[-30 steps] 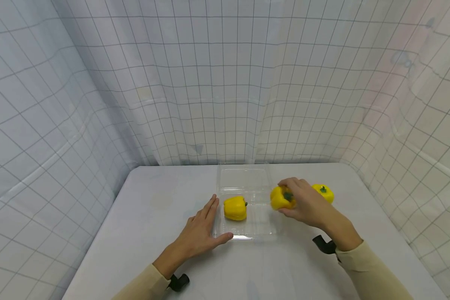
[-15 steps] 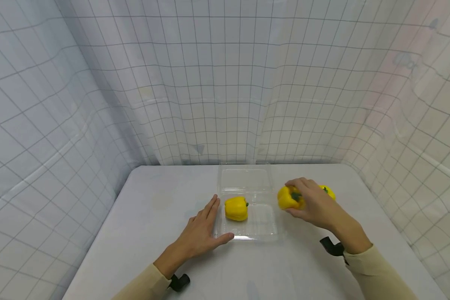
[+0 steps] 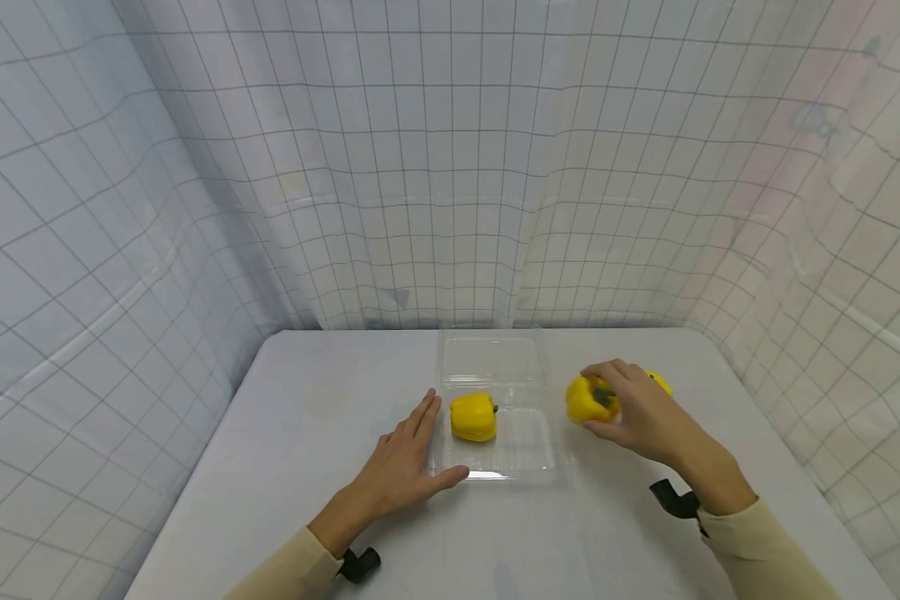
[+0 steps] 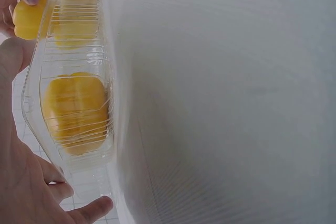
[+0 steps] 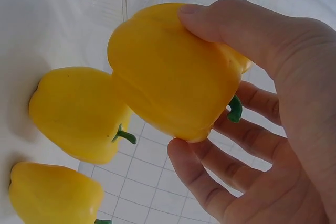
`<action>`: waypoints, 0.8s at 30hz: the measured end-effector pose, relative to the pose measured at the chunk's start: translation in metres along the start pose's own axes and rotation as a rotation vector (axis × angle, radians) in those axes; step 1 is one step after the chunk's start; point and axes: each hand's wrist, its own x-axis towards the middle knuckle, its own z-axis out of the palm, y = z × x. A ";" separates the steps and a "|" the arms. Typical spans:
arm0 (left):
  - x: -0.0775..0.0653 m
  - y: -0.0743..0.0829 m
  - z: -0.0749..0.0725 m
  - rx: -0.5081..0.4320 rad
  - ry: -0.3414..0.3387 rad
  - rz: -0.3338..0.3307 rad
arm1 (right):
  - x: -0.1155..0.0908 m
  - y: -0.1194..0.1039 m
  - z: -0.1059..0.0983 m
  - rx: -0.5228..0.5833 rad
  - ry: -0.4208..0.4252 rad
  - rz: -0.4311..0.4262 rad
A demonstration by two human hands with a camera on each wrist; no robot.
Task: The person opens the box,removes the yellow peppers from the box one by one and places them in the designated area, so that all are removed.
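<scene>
My right hand (image 3: 641, 408) grips a yellow bell pepper (image 3: 589, 400) between thumb and fingers, just right of a clear plastic clamshell box (image 3: 525, 442). The right wrist view shows the thumb on one side of this pepper (image 5: 168, 72) and fingertips under it, green stem toward the palm. Another yellow bell pepper (image 3: 473, 417) lies in the left part of the box. My left hand (image 3: 393, 467) spreads flat at the box's left side, thumb by the front corner, fingers along the left edge. Seen from the left wrist, that pepper (image 4: 77, 111) shows through the ribbed wall.
Two more yellow peppers, an upper one (image 5: 81, 114) and a lower one (image 5: 55, 195), rest on the table in the right wrist view. From the head, only a bit of yellow pepper (image 3: 658, 382) shows behind my right hand. The box's lid (image 3: 491, 358) lies opened backward. Gridded curtains (image 3: 450, 167) surround the white table.
My right hand has moved right, away from the box, with the pepper in its grip. It now hides more of the pepper behind it. My left hand has stayed in place.
</scene>
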 end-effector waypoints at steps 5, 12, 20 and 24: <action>0.000 0.000 0.000 0.002 -0.001 0.001 | -0.003 0.004 0.001 0.001 0.004 0.009; 0.000 -0.001 0.000 0.001 0.000 0.000 | -0.007 0.004 -0.001 0.005 0.007 0.002; 0.000 0.000 0.000 -0.002 0.001 0.003 | -0.010 0.005 0.001 -0.002 0.013 0.007; 0.000 0.000 -0.001 0.000 0.001 0.002 | -0.012 0.006 0.001 0.005 0.014 0.015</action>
